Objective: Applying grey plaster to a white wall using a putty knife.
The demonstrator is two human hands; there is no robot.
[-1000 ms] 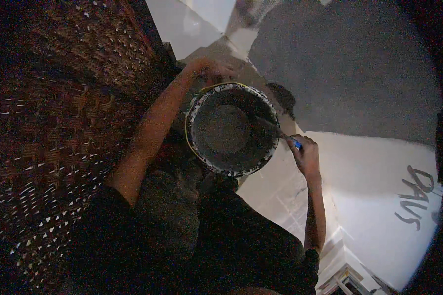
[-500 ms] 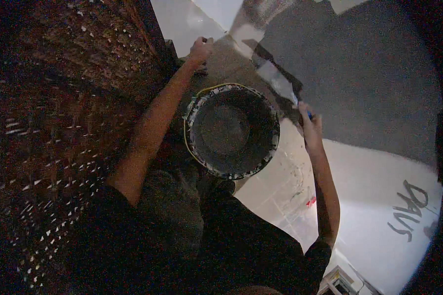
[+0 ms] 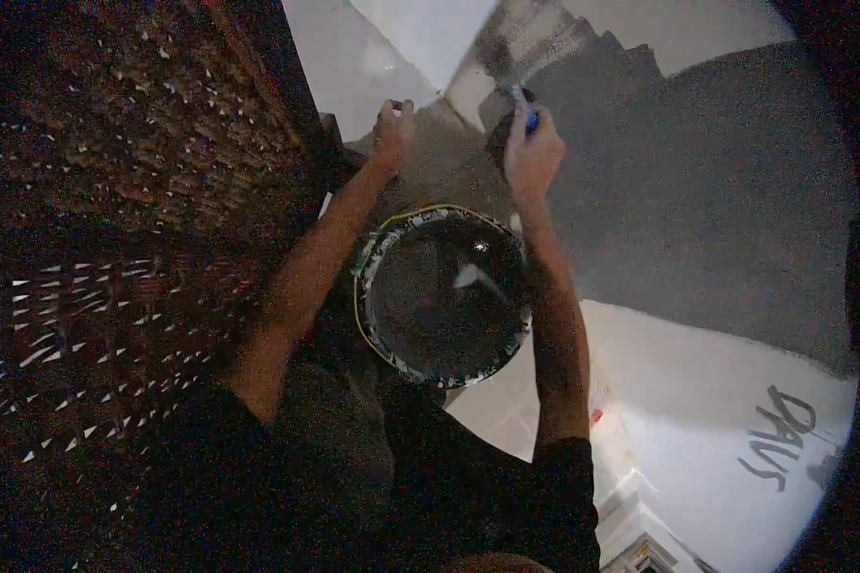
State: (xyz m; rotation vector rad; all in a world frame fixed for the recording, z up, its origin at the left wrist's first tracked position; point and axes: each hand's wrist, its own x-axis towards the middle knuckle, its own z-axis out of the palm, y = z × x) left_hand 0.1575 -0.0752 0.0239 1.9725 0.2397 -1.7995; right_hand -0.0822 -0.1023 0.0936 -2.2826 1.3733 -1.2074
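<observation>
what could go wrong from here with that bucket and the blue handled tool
The right forearm shows right alongside the rim of the bucket, so it might knock it. The right hand holds the blue-handled tool near a pale patch beside the grey coating, so a slip could smear there.

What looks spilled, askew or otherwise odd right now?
The bucket has pale splotches around its rim, which look like splatter. Dark lettering on the white wall looks out of place near the grey coat. I see no clear spill.
</observation>
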